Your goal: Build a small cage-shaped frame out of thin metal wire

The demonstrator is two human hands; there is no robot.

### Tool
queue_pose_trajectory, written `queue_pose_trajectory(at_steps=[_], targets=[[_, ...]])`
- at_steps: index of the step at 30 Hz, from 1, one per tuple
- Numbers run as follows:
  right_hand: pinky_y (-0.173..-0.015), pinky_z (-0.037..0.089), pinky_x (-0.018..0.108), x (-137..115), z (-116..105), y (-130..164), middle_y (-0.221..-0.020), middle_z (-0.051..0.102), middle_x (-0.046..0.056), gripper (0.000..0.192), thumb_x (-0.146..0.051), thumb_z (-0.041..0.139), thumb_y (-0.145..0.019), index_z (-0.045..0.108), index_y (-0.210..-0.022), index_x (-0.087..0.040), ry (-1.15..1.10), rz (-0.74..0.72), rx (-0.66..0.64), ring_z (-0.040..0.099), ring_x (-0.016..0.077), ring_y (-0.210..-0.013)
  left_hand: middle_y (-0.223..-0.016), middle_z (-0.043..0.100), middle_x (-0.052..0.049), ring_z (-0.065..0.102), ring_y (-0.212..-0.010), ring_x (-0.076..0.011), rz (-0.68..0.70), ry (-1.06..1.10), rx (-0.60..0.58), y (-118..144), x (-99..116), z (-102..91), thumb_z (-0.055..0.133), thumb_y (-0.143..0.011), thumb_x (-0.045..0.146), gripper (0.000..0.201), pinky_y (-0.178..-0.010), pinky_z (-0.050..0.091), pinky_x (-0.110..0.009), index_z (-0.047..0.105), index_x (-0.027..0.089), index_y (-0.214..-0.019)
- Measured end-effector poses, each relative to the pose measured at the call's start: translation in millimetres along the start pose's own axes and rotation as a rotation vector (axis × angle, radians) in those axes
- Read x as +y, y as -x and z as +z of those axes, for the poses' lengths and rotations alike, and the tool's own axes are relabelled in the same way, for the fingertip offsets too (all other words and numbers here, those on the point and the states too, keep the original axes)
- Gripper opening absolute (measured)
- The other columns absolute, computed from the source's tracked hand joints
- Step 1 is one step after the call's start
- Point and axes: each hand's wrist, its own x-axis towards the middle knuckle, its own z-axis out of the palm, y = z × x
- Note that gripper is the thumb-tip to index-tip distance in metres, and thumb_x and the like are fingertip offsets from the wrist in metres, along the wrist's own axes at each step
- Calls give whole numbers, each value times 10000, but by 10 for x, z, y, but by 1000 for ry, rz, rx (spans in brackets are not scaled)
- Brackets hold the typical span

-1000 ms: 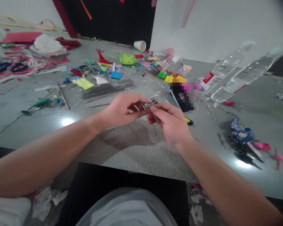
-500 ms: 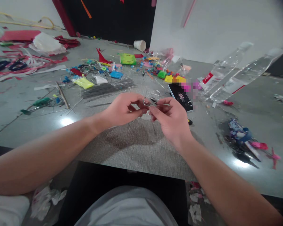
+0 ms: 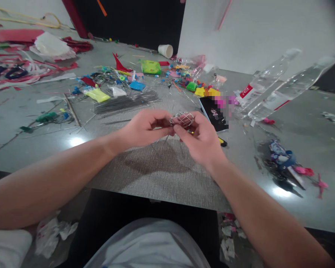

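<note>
A small cage-like piece of thin silver wire (image 3: 182,118) is held above the grey table (image 3: 162,175) between both hands. My left hand (image 3: 146,128) pinches its left end with thumb and fingers. My right hand (image 3: 201,139) grips its right side, fingers curled around the wire loops. Loose wire ends hang down below the fingers. Both forearms reach in from the bottom corners.
A bundle of straight wires (image 3: 125,102) lies behind the hands. A black phone (image 3: 214,113) lies just right of them. Small coloured packets and beads (image 3: 145,78), two clear plastic bottles (image 3: 279,91), a paper cup (image 3: 165,50) and red scraps (image 3: 30,56) are scattered farther back.
The wire piece has turned in my fingers and its round cage shape now shows on top. My right hand shifted slightly up and toward the phone; the view moved a little.
</note>
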Motion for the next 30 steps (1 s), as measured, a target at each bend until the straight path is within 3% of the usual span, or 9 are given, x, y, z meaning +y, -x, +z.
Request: queue_pose_trajectory(at_steps=[6,9,11,17,24,30], targets=[[-723,528,326,-97,-162,-91,-829,702,4,115,-185,690,-825,707,-936,-212,-91,28,-207,636,160,-775,-854,783,-56,744,-786,-178,-52,99,-106,-29,122,-63,785,-869,275,155,-731,612,-300,768,193,-1000],[-728,516,331,-87,-213,-136,-827,705,11,93,-239,757,-833,717,-910,-208,-63,32,-252,635,157,-759,-825,775,-53,739,-763,-182,-78,152,-137,-36,137,-79,799,-859,291,165,-725,612,-314,773,200,-995],[-728,508,326,-54,-232,-153,-826,698,4,189,-321,836,-807,710,-903,-219,-43,6,-274,633,154,-753,-806,766,-47,734,-749,-181,-85,201,-158,-34,132,-78,795,-865,299,156,-728,612,-323,774,207,-990],[-721,493,319,40,-281,-167,-826,662,-10,215,-422,809,-855,699,-917,-247,5,-103,-222,604,146,-749,-822,761,-38,736,-755,-181,-127,307,-155,4,128,-83,798,-869,293,176,-741,621,-340,776,231,-1032],[-625,454,311,18,-282,-180,-708,632,-16,66,-238,661,-894,655,-832,-219,8,-8,-253,570,141,-644,-795,761,-45,746,-743,-209,-133,324,-142,10,159,-107,822,-844,363,220,-709,634,-368,782,230,-1015],[-567,413,308,41,-245,-172,-637,586,-6,144,-111,538,-799,584,-715,-219,-106,88,-200,530,150,-608,-829,771,-48,749,-762,-201,-121,384,-133,14,128,-98,827,-839,378,234,-731,639,-356,777,232,-1014]])
